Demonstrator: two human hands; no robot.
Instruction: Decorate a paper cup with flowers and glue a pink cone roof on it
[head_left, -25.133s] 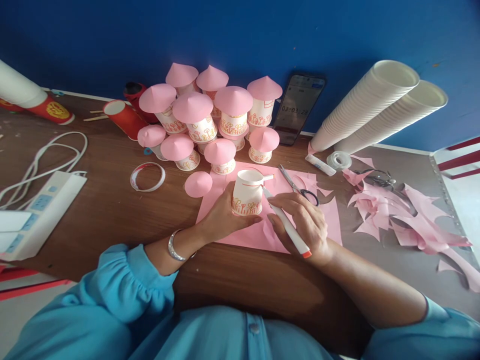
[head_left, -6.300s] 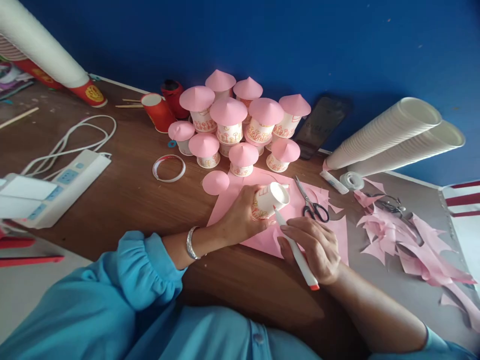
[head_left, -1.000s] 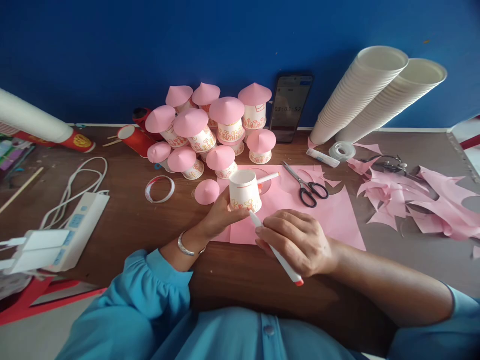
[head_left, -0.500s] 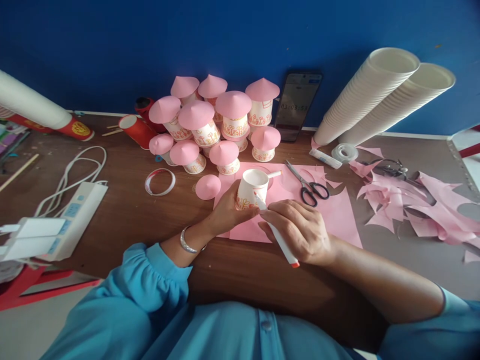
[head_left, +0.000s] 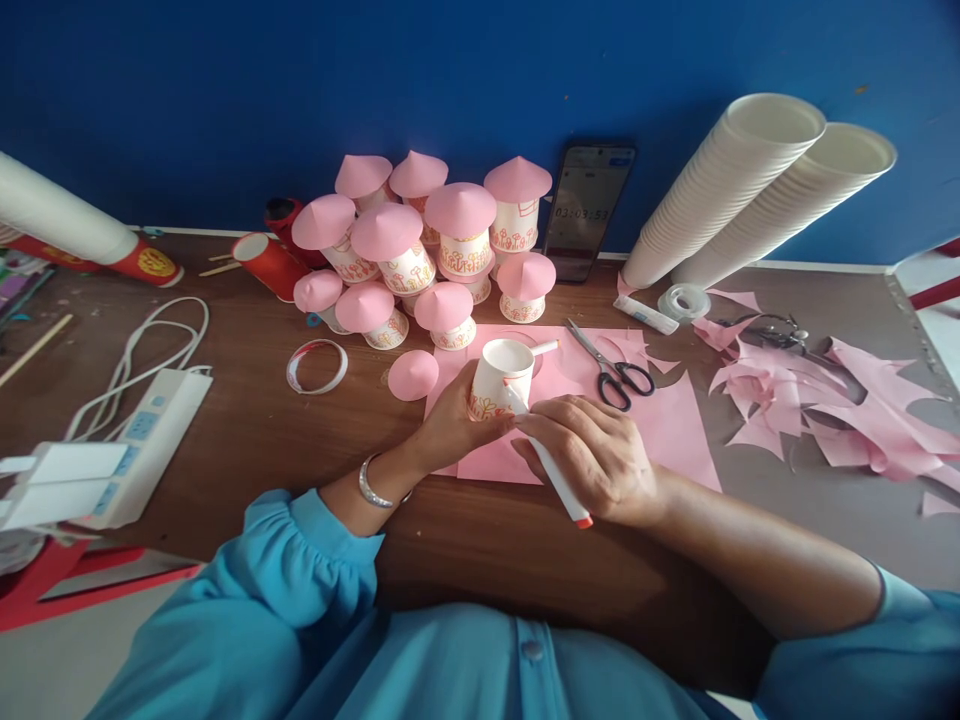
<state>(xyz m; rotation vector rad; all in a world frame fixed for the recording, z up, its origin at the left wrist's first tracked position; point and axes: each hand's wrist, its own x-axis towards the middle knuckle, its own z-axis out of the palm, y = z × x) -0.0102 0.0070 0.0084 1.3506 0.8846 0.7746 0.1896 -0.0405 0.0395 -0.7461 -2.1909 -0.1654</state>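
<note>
In the head view, the left hand [head_left: 454, 430] curls around the small white paper cup with orange-red flower drawings [head_left: 487, 378], thumb across its lower front, holding it upright above the pink paper sheet [head_left: 675, 430]. The right hand [head_left: 600, 460] pinches the white marker with an orange-red end [head_left: 559, 478], its tip at the wall below the rim. Too firm a press could dent the thin wall and make the line skid; a loose left grip could let the cup turn and skew it. If the flower ink is wet, that thumb could smear it. A swing of the right hand could nudge the black-handled metal scissors [head_left: 619, 382] just beyond, or the cup could knock the white stick with an orange tip [head_left: 546, 347] beside its rim.
</note>
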